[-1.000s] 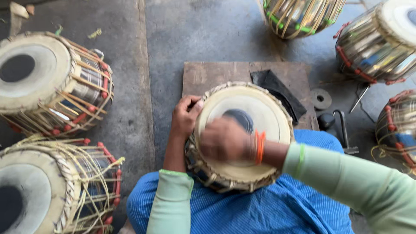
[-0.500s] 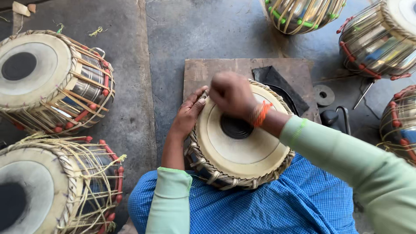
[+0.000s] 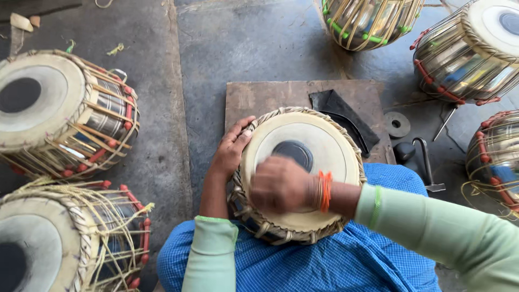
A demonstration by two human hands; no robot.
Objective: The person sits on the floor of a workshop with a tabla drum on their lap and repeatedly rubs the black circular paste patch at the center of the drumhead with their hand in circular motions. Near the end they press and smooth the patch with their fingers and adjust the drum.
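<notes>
Lap: blue checked cloth (image 3: 324, 265), bottom centre of the frame, with the drum (image 3: 300, 173) resting on it.
Drum: pale head, dark centre spot, braided rim; centre of the frame.
Right hand (image 3: 281, 186): blurred, over the near part of the head; looks loosely closed, but I cannot tell whether it holds anything.
Left hand (image 3: 232, 148): fingers curled on the rim at the drum's left edge, steadying it.
Beyond: wooden board (image 3: 259, 97), black pad (image 3: 338, 111), hammer (image 3: 421, 157) to the right; strapped drums (image 3: 59, 113) at the left and upper right.
Risk: the drum might tip off the lap if the rim grip loosens.
Change: half a second ago the right hand sat at the far rim; it is now nearer.
</notes>
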